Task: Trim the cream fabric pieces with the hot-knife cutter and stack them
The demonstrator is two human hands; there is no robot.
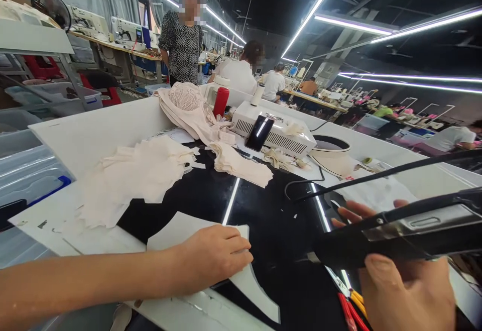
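Note:
My left hand (222,250) lies closed on a white curved pattern piece (175,230), on the black glossy work surface (276,210). Its fingers are curled, and whatever may be between them is hidden. At the right, my right hand (404,291) is wrapped round a black handheld tool (399,233) with a metal plate on its side and a narrow tip pointing left. The tool is held above the surface, its cable running behind. Stacked pale fabric pieces (139,175) lie at the left, and a smaller folded stack (241,165) sits beyond my left hand.
Red-handled pliers (346,311) lie near my right hand. Farther back are a phone (259,132) leaning on a white vented box (276,127), a red cylinder (221,102), and a round cream container (331,152). A person (183,44) stands beyond the table's low wall.

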